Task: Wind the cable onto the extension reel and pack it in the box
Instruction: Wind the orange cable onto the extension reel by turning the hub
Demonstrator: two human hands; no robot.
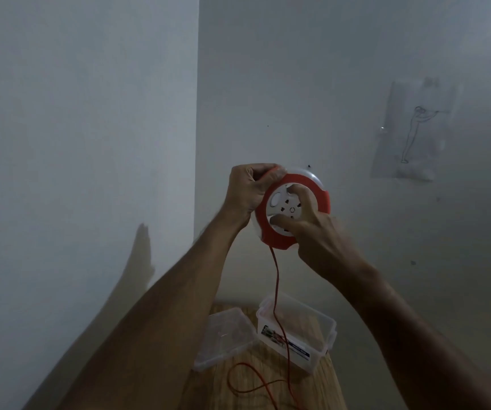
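Note:
I hold a round red and white extension reel (321, 199) up at chest height, in front of the wall. My left hand (245, 190) grips its upper left rim. My right hand (312, 229) lies over the white socket face, with the thumb and a finger in its recesses. A thin red cable (277, 279) hangs from the reel's lower edge. It runs down past the clear plastic box (327, 329) and loops on the wooden table (268, 398). The box stands open, a printed label on its front.
The box's clear lid (223, 335) lies on the table just left of the box. The narrow table stands in a corner between two pale walls. A sheet with a line drawing (413, 131) is stuck to the right wall.

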